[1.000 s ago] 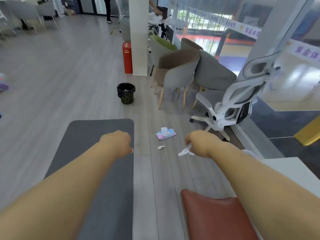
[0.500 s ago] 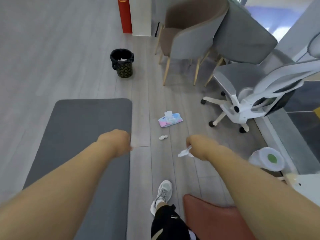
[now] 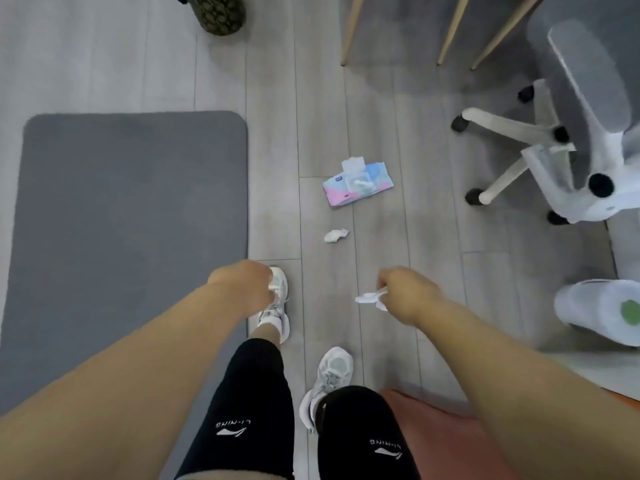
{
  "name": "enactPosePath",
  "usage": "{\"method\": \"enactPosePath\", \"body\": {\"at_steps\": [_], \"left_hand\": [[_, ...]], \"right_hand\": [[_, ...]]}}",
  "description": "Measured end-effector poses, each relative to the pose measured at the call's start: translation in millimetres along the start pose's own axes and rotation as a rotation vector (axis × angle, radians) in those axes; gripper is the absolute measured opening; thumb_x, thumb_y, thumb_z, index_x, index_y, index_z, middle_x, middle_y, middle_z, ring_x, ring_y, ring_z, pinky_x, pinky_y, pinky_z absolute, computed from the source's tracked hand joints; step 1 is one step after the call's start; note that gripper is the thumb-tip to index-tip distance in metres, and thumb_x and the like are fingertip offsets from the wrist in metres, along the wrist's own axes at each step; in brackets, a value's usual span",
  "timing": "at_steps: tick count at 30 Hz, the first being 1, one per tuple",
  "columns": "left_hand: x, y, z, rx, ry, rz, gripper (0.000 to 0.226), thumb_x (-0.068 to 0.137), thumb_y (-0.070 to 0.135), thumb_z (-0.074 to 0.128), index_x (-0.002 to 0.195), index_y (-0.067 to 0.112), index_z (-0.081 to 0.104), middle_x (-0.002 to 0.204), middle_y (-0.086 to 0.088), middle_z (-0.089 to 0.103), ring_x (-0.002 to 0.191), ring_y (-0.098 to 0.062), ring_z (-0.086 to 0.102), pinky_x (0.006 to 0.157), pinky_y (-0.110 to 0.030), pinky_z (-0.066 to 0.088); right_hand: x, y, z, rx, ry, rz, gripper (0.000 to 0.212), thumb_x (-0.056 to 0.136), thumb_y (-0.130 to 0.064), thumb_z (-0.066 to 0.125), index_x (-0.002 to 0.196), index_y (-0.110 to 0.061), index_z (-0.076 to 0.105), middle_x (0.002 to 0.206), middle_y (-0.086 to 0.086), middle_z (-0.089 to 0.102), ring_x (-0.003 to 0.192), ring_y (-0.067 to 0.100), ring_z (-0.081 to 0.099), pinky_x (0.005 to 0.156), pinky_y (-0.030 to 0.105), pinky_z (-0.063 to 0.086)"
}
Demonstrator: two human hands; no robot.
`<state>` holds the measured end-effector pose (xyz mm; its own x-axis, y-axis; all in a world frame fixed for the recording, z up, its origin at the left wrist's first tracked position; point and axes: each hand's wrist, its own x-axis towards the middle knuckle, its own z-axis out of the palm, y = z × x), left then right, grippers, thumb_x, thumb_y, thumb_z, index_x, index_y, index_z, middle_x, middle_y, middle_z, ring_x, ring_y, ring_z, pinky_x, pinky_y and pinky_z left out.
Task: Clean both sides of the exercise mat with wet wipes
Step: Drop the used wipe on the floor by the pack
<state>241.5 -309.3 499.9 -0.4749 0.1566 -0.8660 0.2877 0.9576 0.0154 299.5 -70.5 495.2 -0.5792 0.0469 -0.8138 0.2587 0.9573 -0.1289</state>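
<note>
Now your view has tipped down to your feet [image 3: 333, 370] beside the exercise mat [image 3: 131, 220]: your right hand [image 3: 410, 296] pinches a wet wipe [image 3: 370, 299] right of the mat, your left hand [image 3: 242, 282] curls above its right edge, grip impossible to tell, so wiping seems next.

Grey mat [image 3: 131, 220] flat, wipes pack [image 3: 358, 183] open

LI-NING logo, upside-down, on each leg of black shorts [image 3: 252, 393]. Wipes pack [image 3: 358, 183] print illegible.
</note>
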Motion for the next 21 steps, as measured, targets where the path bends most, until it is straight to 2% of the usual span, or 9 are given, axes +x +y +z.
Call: {"method": "enactPosePath", "body": {"at_steps": [5, 9, 11, 13, 14, 15, 17, 19, 21], "left_hand": [[161, -3, -6, 0.060, 0.023, 0.024, 0.039, 0.095, 0.042, 0.044, 0.128, 0.022, 0.050, 0.128, 0.000, 0.053, 0.113, -0.023, 0.054, 0.080, -0.033, 0.046], [281, -6, 7, 0.128, 0.046, 0.029, 0.040, 0.094, 0.045, 0.046, 0.128, 0.022, 0.051, 0.124, -0.001, 0.055, 0.111, -0.023, 0.055, 0.084, -0.035, 0.047], [333, -5, 18, 0.163, 0.054, 0.040, 0.040, 0.095, 0.044, 0.045, 0.129, 0.022, 0.050, 0.124, -0.001, 0.054, 0.111, -0.023, 0.055, 0.084, -0.035, 0.046], [378, -3, 30, 0.186, 0.058, 0.060, 0.042, 0.096, 0.044, 0.044, 0.131, 0.021, 0.049, 0.126, -0.002, 0.053, 0.112, -0.023, 0.053, 0.085, -0.035, 0.044], [398, -3, 36, 0.195, 0.057, 0.069, 0.042, 0.096, 0.044, 0.044, 0.131, 0.021, 0.048, 0.126, -0.003, 0.053, 0.113, -0.023, 0.053, 0.086, -0.035, 0.044], [416, -3, 43, 0.204, 0.062, 0.075, 0.043, 0.096, 0.045, 0.044, 0.131, 0.021, 0.048, 0.127, -0.004, 0.053, 0.113, -0.024, 0.053, 0.086, -0.035, 0.043], [446, -4, 53, 0.217, 0.073, 0.077, 0.042, 0.096, 0.045, 0.044, 0.130, 0.021, 0.049, 0.126, -0.005, 0.053, 0.112, -0.024, 0.053, 0.084, -0.034, 0.043], [467, -6, 60, 0.207, 0.088, 0.077, 0.041, 0.096, 0.045, 0.045, 0.128, 0.021, 0.050, 0.125, -0.005, 0.054, 0.110, -0.024, 0.054, 0.082, -0.033, 0.043], [482, -9, 62, 0.180, 0.100, 0.074, 0.041, 0.095, 0.045, 0.046, 0.128, 0.020, 0.051, 0.122, -0.004, 0.056, 0.108, -0.024, 0.055, 0.081, -0.033, 0.043]], "right_hand": [[155, 7, 31, 0.009, -0.049, 0.012, 0.025, 0.089, -0.021, 0.058, 0.111, -0.011, 0.059, 0.113, 0.008, 0.057, 0.099, 0.026, 0.057, 0.071, 0.026, 0.038], [275, 8, 64, 0.029, -0.080, -0.006, 0.037, 0.090, -0.030, 0.057, 0.121, -0.010, 0.056, 0.123, 0.011, 0.054, 0.110, 0.029, 0.053, 0.085, 0.030, 0.043], [328, 12, 82, 0.066, -0.067, -0.023, 0.043, 0.091, -0.025, 0.057, 0.130, -0.009, 0.049, 0.133, 0.011, 0.049, 0.118, 0.026, 0.049, 0.084, 0.022, 0.041], [376, 19, 103, 0.124, -0.056, -0.044, 0.043, 0.092, -0.013, 0.055, 0.134, -0.009, 0.046, 0.137, 0.005, 0.045, 0.118, 0.021, 0.048, 0.067, 0.006, 0.040], [397, 22, 114, 0.141, -0.040, -0.055, 0.041, 0.092, -0.007, 0.053, 0.133, -0.010, 0.047, 0.137, 0.000, 0.043, 0.115, 0.017, 0.049, 0.068, 0.003, 0.038], [417, 24, 125, 0.147, -0.010, -0.065, 0.040, 0.092, -0.003, 0.051, 0.131, -0.010, 0.048, 0.136, -0.003, 0.040, 0.113, 0.015, 0.049, 0.072, 0.003, 0.039], [453, 27, 144, 0.117, 0.049, -0.047, 0.040, 0.092, -0.007, 0.052, 0.131, -0.010, 0.044, 0.139, 0.008, 0.042, 0.116, 0.024, 0.050, 0.091, 0.023, 0.040], [480, 29, 158, 0.094, 0.103, -0.016, 0.042, 0.091, -0.013, 0.055, 0.130, -0.011, 0.039, 0.130, 0.015, 0.045, 0.110, 0.032, 0.050, 0.089, 0.037, 0.042], [496, 31, 165, 0.072, 0.141, 0.008, 0.045, 0.089, -0.016, 0.060, 0.129, -0.012, 0.040, 0.127, 0.016, 0.040, 0.107, 0.034, 0.050, 0.085, 0.038, 0.042]]}}
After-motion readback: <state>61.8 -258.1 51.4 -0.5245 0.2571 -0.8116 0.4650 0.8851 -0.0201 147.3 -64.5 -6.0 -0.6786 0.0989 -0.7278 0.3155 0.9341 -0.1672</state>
